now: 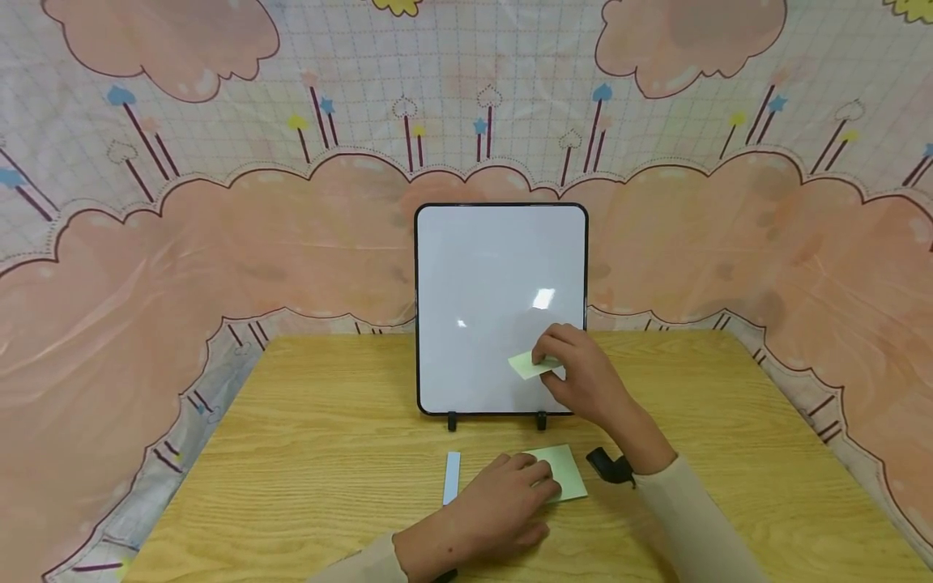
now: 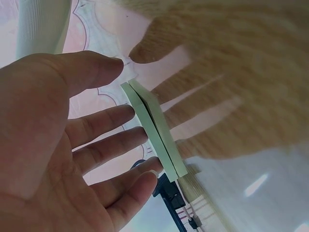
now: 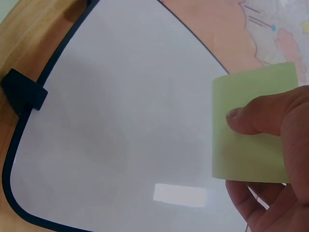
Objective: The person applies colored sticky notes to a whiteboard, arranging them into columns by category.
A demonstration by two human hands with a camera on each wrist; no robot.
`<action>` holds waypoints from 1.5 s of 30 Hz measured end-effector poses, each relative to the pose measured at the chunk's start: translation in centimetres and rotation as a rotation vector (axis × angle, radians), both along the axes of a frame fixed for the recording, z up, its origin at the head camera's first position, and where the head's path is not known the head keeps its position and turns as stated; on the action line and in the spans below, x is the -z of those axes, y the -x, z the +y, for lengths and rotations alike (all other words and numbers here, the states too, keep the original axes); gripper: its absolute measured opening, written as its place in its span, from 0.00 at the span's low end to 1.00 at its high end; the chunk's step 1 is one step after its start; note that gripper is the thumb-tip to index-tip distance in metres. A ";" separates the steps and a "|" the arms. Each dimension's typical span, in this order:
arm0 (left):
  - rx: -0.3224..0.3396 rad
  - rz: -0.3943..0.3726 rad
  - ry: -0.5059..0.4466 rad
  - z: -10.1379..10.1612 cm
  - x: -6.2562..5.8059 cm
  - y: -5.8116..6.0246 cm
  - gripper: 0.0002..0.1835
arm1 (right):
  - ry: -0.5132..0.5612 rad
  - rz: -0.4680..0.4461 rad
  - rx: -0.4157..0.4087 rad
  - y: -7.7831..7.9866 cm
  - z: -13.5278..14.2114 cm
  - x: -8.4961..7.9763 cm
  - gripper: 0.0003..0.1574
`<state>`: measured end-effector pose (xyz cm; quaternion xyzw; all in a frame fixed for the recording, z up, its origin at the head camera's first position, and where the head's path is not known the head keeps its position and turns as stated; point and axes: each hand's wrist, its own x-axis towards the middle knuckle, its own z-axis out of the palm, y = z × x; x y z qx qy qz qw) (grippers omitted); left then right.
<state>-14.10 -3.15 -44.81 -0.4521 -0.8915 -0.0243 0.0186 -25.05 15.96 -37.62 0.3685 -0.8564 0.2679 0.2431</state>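
A pale green sticky note (image 1: pixel 526 366) is pinched between the thumb and fingers of my right hand (image 1: pixel 586 379), in front of the lower right part of the whiteboard (image 1: pixel 488 275). In the right wrist view the note (image 3: pixel 253 159) faces the camera, slightly bent, the thumb lying across it. On the table, a pad of matching sticky notes (image 1: pixel 570 474) lies partly hidden under my left hand (image 1: pixel 503 506). The left wrist view has the fingertips touching the pad (image 2: pixel 153 133), its top sheets lifted a little apart, while the thumb stands off its edge.
Two black feet (image 1: pixel 452 421) hold the whiteboard upright on the wooden table (image 1: pixel 328 405). A light blue strip (image 1: pixel 452 476) lies left of the pad. By the right wrist is a small black device (image 1: pixel 609 466). A patterned cloth (image 1: pixel 313 243) hangs behind the table.
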 end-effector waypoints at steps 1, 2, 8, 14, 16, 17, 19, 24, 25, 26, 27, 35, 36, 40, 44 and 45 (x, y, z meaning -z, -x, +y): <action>0.000 0.002 0.000 0.0 0.0 0.0 0.21 | 0.005 0.001 0.000 0.0 -0.1 -0.1 0.21; -0.001 0.003 0.000 0.0 0.0 0.0 0.21 | 0.012 0.003 0.000 0.1 -0.1 -0.1 0.21; -0.005 0.006 0.000 -0.1 0.0 0.0 0.21 | 0.030 0.018 -0.004 0.3 -0.4 -0.3 0.20; 0.002 0.017 -0.008 -0.1 0.1 0.1 0.20 | 0.045 0.044 0.015 0.6 -0.7 -0.3 0.20; 0.004 0.029 -0.008 -0.1 0.1 0.1 0.20 | 0.052 0.052 0.021 0.8 -0.8 -0.2 0.20; 0.005 0.034 -0.007 -0.1 0.1 0.1 0.20 | 0.056 0.055 0.024 0.8 -0.8 -0.2 0.20; 0.007 0.042 -0.008 -0.1 0.1 0.2 0.20 | 0.066 0.063 0.027 1.0 -0.8 -0.2 0.20; 0.008 0.049 -0.010 0.0 0.1 0.2 0.21 | 0.099 0.075 0.040 1.4 -0.9 -0.2 0.20; 0.008 0.048 -0.010 0.0 0.1 0.2 0.21 | 0.106 0.076 0.045 1.5 -0.9 -0.2 0.20; 0.007 0.048 -0.009 0.0 0.1 0.2 0.20 | 0.111 0.077 0.050 1.5 -0.9 -0.2 0.20; 0.006 0.047 -0.009 0.0 0.1 0.2 0.21 | 0.118 0.078 0.055 1.6 -0.9 -0.2 0.21; 0.005 0.029 -0.006 -0.1 0.1 0.3 0.21 | 0.176 0.103 0.081 2.2 -0.8 -0.4 0.21; 0.007 0.030 -0.007 -0.1 0.1 0.3 0.21 | 0.184 0.108 0.083 2.2 -0.8 -0.4 0.21; 0.011 0.031 -0.006 -0.1 0.0 0.3 0.21 | 0.203 0.124 0.090 2.5 -0.9 -0.3 0.21; 0.010 0.023 -0.004 -0.1 -0.1 0.3 0.21 | 0.228 0.153 0.087 2.9 -1.1 -0.4 0.20; 0.010 0.020 -0.004 -0.1 -0.1 0.3 0.21 | 0.233 0.166 0.088 3.0 -1.1 -0.4 0.20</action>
